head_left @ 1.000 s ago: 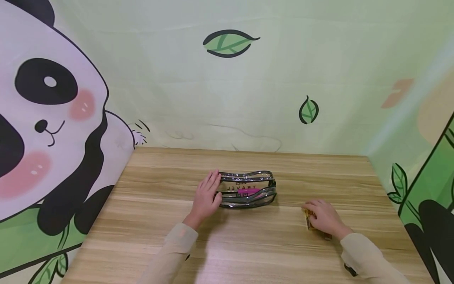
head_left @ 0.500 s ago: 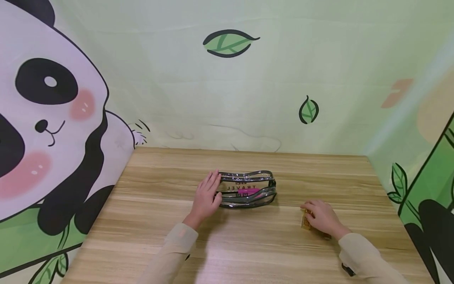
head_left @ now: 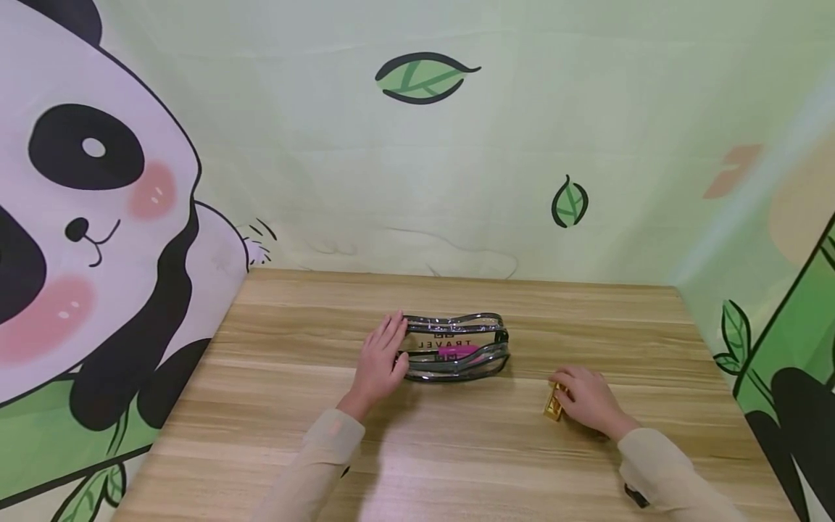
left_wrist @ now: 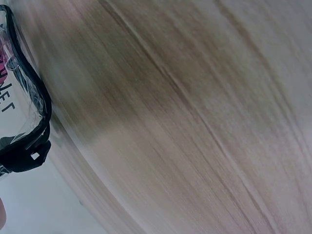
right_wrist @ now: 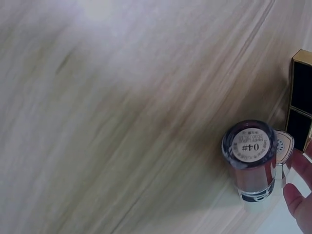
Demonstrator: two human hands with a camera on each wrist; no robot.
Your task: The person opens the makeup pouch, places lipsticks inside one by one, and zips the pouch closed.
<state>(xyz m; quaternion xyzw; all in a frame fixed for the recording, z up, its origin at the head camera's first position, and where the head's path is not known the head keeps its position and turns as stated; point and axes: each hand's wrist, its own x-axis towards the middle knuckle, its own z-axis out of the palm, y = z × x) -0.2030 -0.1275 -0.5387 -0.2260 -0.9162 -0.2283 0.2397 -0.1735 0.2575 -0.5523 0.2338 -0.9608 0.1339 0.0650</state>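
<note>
A clear pouch with black trim and mirrored "TRAVEL" lettering lies mid-table, a magenta item showing inside. My left hand rests at its left end, fingers straight. The pouch's black edge fills the left of the left wrist view. Over to the right, my right hand curls its fingers over a gold-and-black lipstick case, partly covered by the hand. In the right wrist view, a dark-red lip tube labelled "04#" and a smaller item with a pinkish label stand beside the fingertips.
The wood-grain table ends at the back against a green printed cloth with a panda and leaves. Bare tabletop lies between the pouch and my right hand.
My right hand has moved slightly left, with the gold-and-black lipstick case shifting along and turning its gold side into view. The left hand and the pouch stay put.
</note>
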